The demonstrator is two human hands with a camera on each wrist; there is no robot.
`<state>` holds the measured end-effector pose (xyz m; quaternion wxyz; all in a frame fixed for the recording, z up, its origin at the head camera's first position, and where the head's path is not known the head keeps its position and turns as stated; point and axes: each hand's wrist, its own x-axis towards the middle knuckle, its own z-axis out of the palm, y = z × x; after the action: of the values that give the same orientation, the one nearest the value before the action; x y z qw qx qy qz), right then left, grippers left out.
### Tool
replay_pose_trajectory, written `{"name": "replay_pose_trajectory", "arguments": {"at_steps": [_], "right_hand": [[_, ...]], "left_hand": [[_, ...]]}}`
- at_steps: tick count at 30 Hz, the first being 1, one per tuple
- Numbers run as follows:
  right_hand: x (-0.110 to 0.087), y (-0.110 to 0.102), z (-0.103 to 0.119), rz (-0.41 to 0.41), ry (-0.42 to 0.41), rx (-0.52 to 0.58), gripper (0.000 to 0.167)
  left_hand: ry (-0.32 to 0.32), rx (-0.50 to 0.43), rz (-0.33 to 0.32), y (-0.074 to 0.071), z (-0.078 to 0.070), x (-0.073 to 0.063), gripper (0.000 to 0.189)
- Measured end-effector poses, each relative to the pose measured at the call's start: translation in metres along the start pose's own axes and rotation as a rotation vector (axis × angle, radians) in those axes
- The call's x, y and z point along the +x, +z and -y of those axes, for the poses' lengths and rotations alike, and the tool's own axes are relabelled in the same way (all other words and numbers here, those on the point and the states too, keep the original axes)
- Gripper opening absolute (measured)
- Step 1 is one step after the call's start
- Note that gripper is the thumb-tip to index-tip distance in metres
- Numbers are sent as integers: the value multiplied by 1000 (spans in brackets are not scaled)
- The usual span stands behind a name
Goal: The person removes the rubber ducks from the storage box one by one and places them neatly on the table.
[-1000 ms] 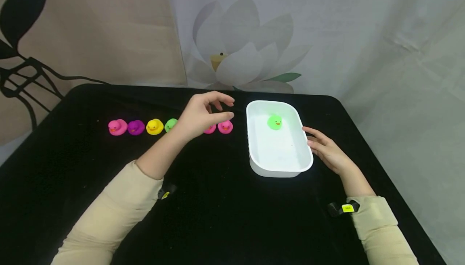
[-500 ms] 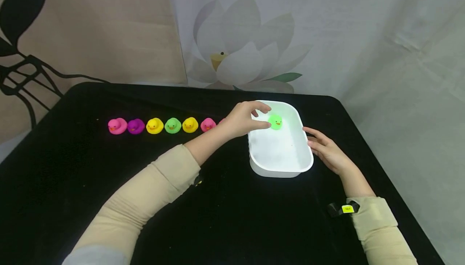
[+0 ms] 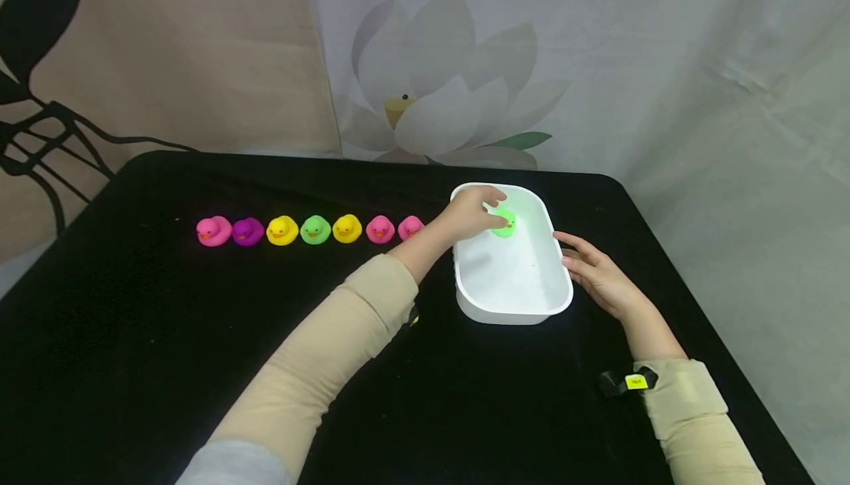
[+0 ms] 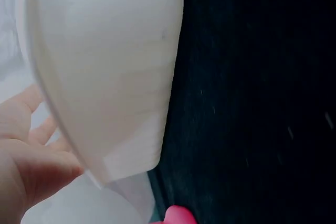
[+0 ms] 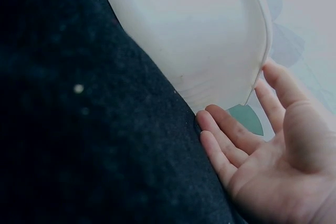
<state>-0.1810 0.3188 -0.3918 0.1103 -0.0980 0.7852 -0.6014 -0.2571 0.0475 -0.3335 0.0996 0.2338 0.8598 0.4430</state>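
A white plastic tub (image 3: 514,278) stands on the black-covered table, with one green rubber duck (image 3: 508,225) inside. My left hand (image 3: 470,212) reaches over the tub's left rim, thumb and fingers apart beside the duck and partly covering it. In the left wrist view that hand (image 4: 34,153) is beyond the rim and the duck is hidden. Along the tub's right side my right hand (image 3: 600,278) rests its extended fingertips against the wall; the right wrist view shows these fingers (image 5: 231,135) low beside the tub.
Left of the tub runs a row of rubber ducks: a pink one (image 3: 214,231), a purple one (image 3: 248,232), a yellow one (image 3: 282,230), a green one (image 3: 315,229) and several more. Behind the table (image 3: 372,396) hangs a printed curtain (image 3: 664,64).
My left hand has moved right, from above the row of ducks to inside the tub beside the green duck. The right hand and the tub have stayed in place.
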Motion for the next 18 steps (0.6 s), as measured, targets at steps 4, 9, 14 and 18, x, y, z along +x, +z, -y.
{"name": "replay_pose_trajectory", "arguments": {"at_steps": [4,9,14,18], "right_hand": [[0,0,0,4,2,-3,52],[1,-1,0,7,-2,-6,52],[0,-2,1,6,-8,-9,51],[1,0,1,12,-13,-3,50]], "left_hand": [[-48,0,-19,9,1,10,48],[-110,-10,-40,18,0,17,46],[-142,-34,-49,23,0,22,46],[-174,-54,-58,28,2,24,47]]}}
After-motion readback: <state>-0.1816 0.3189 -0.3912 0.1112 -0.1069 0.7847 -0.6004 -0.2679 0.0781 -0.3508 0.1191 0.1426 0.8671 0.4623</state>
